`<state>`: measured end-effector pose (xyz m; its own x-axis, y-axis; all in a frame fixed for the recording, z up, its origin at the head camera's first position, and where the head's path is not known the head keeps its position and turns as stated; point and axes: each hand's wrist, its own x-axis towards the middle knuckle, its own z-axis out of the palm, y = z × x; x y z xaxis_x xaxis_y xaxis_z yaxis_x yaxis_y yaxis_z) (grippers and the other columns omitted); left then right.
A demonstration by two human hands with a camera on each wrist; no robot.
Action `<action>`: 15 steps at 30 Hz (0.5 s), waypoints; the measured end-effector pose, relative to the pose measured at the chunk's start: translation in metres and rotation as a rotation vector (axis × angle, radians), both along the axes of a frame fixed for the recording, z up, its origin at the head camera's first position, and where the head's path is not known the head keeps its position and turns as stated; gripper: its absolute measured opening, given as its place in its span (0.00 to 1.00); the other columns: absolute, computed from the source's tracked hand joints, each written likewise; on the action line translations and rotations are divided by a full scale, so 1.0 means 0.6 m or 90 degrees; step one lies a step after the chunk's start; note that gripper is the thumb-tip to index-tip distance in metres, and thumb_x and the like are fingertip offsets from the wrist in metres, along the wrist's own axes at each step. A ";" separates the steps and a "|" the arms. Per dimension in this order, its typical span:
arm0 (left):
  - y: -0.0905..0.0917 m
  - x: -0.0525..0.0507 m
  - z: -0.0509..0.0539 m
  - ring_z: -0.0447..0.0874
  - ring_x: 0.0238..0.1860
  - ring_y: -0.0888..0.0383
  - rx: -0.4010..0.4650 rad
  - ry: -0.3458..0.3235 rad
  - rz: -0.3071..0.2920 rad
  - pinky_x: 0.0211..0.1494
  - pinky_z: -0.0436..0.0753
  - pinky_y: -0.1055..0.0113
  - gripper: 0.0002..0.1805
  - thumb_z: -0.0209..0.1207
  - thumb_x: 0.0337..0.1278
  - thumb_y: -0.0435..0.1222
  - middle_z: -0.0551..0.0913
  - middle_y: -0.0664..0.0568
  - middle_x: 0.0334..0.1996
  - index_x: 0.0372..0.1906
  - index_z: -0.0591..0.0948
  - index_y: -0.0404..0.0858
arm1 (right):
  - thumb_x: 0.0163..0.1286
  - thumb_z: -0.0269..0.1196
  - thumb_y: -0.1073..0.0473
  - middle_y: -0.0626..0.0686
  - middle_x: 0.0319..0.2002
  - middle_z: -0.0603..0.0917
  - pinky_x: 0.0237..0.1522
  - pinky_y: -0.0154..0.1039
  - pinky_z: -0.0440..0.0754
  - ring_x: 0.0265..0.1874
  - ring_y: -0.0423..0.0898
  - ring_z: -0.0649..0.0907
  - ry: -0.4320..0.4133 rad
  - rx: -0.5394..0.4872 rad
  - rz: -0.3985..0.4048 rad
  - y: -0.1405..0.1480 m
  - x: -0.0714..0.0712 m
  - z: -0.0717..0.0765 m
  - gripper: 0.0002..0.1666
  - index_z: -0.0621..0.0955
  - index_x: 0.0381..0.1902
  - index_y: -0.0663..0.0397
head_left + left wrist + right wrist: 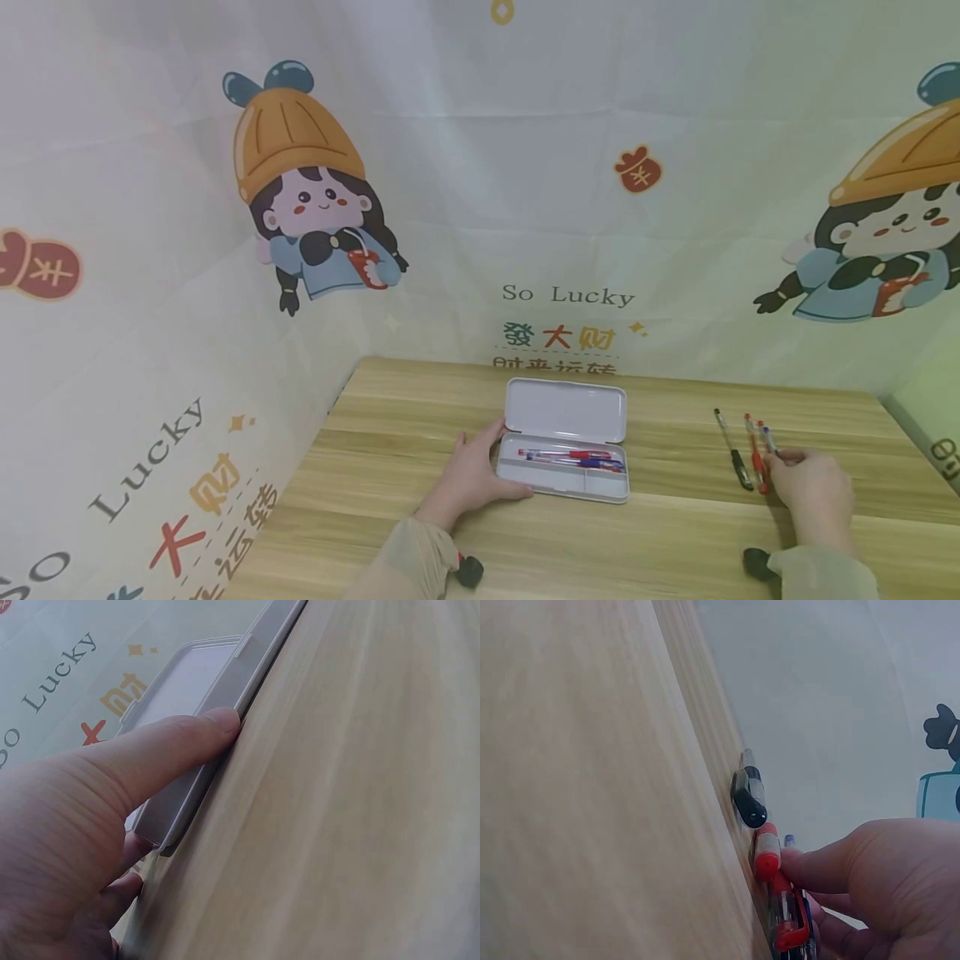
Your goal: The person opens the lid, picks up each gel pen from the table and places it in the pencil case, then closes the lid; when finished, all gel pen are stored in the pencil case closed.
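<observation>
An open grey-white pencil case [606, 493] lies on the table, its lid [566, 410] tipped back towards the wall. Inside it are a red pen [585, 455] and a blue pen [611, 465]. My left hand [474, 473] grips the case's left end; in the left wrist view its thumb [180, 742] presses the front side. At the right, my right hand [813, 487] pinches a blue-tipped pen [768, 437], mostly hidden by the fingers. Right beside it are two red pens, one nearer the black pen [750, 799] and one red pen [786, 915] close against the fingers.
The wooden table [675, 542] meets a patterned cloth wall [450, 250] at the back and left. Dark straps with black knobs [470, 572] sit at both wrists. Table surface lies between the case and the loose pens.
</observation>
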<state>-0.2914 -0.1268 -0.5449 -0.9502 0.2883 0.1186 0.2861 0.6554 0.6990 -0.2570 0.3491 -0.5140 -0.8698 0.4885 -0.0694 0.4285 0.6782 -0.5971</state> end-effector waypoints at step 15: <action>0.000 0.002 0.002 0.72 0.83 0.45 0.001 -0.001 0.000 0.92 0.41 0.27 0.69 0.88 0.34 0.55 0.75 0.48 0.81 0.87 0.65 0.48 | 0.82 0.57 0.53 0.69 0.46 0.90 0.29 0.43 0.74 0.36 0.58 0.85 0.040 0.057 0.039 -0.011 -0.005 0.015 0.25 0.84 0.58 0.71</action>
<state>-0.2904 -0.1269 -0.5435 -0.9504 0.2882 0.1174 0.2850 0.6547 0.7001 -0.2598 0.3425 -0.5049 -0.8998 0.4354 0.0278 0.3478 0.7542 -0.5569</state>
